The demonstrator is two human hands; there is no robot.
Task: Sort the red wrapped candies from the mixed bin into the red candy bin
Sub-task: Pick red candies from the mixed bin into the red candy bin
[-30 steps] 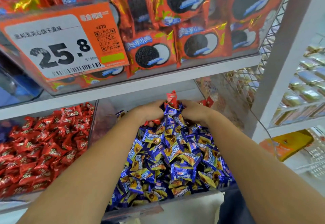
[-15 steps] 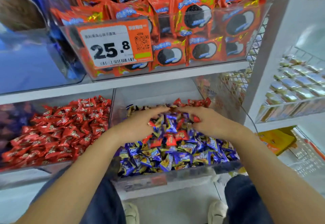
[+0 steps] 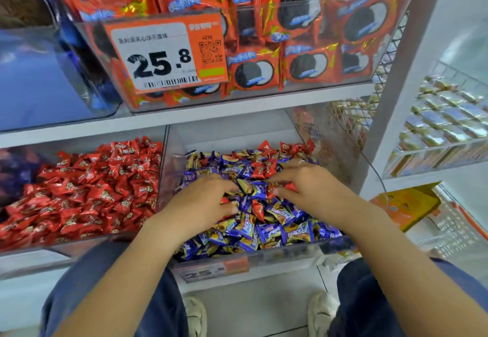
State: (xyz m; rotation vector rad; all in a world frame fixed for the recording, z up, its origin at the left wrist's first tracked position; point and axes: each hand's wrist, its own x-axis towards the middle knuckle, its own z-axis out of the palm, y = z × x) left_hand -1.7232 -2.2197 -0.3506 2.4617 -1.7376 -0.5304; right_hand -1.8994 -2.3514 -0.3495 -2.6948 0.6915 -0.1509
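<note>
Red wrapped candies [image 3: 264,169] scattered among blue ones in mixed bin [image 3: 264,257]; my left hand [image 3: 203,202] and right hand [image 3: 311,187] curl in, grip unclear. Red candy bin [image 3: 79,241] left, white shelf [image 3: 237,106] above.

Two hands (left [image 3: 203,202], right [image 3: 306,188]), two candy bins [image 3: 169,167], one orange price tag [image 3: 169,54], two shoes [image 3: 195,315].
</note>
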